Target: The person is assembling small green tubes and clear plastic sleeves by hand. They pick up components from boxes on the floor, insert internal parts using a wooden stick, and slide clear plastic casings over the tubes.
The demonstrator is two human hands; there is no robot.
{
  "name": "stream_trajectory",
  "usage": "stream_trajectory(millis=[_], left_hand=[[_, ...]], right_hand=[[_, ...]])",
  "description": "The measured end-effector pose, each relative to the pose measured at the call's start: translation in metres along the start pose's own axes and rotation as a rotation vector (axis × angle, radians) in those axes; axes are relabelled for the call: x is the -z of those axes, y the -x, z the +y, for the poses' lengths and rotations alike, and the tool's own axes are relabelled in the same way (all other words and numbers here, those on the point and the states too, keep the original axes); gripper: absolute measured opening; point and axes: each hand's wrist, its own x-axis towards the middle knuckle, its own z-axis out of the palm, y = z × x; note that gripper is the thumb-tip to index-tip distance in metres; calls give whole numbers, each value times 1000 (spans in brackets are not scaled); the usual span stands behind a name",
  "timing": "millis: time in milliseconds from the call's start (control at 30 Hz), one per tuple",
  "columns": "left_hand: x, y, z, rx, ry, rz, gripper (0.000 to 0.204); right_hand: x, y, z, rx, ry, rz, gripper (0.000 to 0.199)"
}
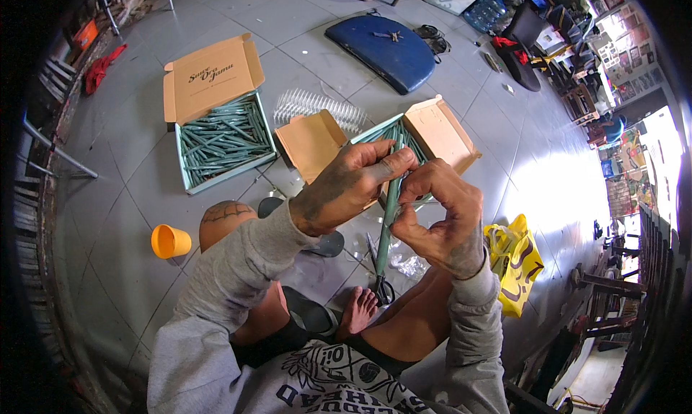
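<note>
My left hand (353, 183) pinches a long, slim green stick (387, 244), slightly tapered and perhaps a rolled tube, near its upper end. My right hand (447, 216) is closed at the stick's middle, thumb and fingertips against its right side. Whether something small is also between those fingertips is hidden. Behind my hands, an open cardboard box (450, 136) holds more green sticks, partly covered by my fingers. To the left, a second open box (216, 78) is filled with many similar sticks (223, 140). Black-handled scissors (386, 293) lie on the floor below the held stick.
A clear ridged plastic tray (321, 111) lies between the boxes. Crumpled clear plastic (411, 265) rests near my foot. An orange cup (171, 241) stands left, a yellow bag (515, 262) right. Farther off is a blue half-round panel (382, 52). Black sandals (306, 309) lie near my feet.
</note>
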Motion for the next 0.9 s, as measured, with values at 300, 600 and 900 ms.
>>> stream_trajectory(millis=[300, 600, 900], left_hand=[[-2, 2, 3, 43, -44, 39, 37], [11, 0, 0, -118, 142, 11, 34], [6, 3, 5, -147, 147, 37, 28]], right_hand=[[8, 2, 0, -1, 36, -16, 21], [9, 2, -35, 190, 253, 221, 52], [1, 7, -46, 192, 433, 248, 29]])
